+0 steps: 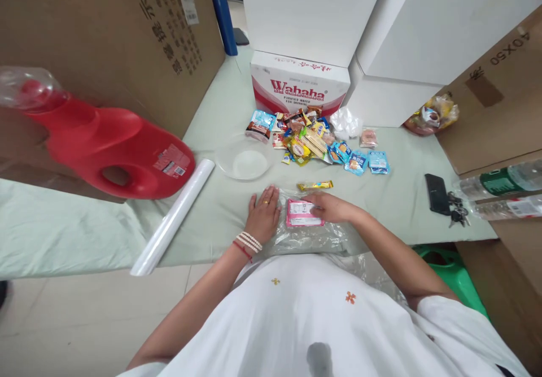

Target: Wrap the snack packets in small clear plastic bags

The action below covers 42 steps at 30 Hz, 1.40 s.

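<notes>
A pink and white snack packet (300, 213) lies on a sheet of clear plastic film (283, 240) at the front of the table. My right hand (333, 206) grips the packet's right end, fingers closed on it. Flat on the film's left side rests my left hand (263, 214), fingers stretched out. Just beyond the packet is a slim yellow snack stick (315, 185). Farther back, several wrapped snacks (311, 137) are heaped against a Wahaba-style red and white carton (300, 83). A clear round plastic bowl (245, 165) sits left of the heap.
A white film roll (173, 219) and a big red detergent bottle (122, 151) are at the left. On the right are a black phone (437, 193), keys (458, 210) and clear plastic bottles (499, 180). White boxes (313, 16) and a brown carton (97, 33) stand behind.
</notes>
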Each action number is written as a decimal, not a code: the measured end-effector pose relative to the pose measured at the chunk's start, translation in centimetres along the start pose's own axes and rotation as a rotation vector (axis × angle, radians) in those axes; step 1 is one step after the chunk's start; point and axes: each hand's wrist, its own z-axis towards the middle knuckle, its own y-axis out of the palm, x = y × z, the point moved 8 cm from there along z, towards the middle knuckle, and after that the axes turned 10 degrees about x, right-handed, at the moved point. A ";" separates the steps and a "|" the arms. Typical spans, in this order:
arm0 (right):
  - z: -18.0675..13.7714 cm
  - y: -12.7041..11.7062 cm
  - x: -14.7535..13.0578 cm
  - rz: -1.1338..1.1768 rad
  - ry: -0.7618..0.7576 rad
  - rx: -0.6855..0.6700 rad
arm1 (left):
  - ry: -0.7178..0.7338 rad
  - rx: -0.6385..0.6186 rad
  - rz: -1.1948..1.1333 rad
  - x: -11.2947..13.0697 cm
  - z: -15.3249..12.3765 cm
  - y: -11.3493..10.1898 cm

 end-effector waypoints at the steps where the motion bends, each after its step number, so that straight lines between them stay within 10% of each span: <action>1: 0.0 0.0 0.4 -0.070 0.006 0.062 | 0.004 0.028 -0.004 -0.3 -0.2 -0.5; 5: -4.0 -2.0 -0.1 -0.176 -0.069 0.303 | 0.214 0.170 -0.093 -0.3 -3.0 -3.8; 9: -10.2 0.8 0.3 -0.170 -0.159 0.213 | 0.532 -0.024 -0.262 0.6 -7.1 -4.2; 13: -12.6 2.7 2.5 -0.111 -0.136 0.304 | 0.495 -0.072 -0.286 -0.3 -7.1 -3.4; 20: -7.4 -2.2 4.7 0.138 0.093 0.316 | 0.049 0.024 -0.350 -1.7 -0.4 -4.5; 27: -3.7 -2.3 8.0 -0.207 0.395 0.044 | -0.133 0.079 -0.100 -1.9 3.1 -1.5; 33: 0.9 -7.7 4.7 -0.412 0.280 0.462 | -0.207 0.234 -0.039 -2.2 2.9 -1.4; 42: 5.5 -3.5 2.5 -0.088 0.140 0.206 | -0.351 0.067 -0.084 -3.2 4.2 -0.1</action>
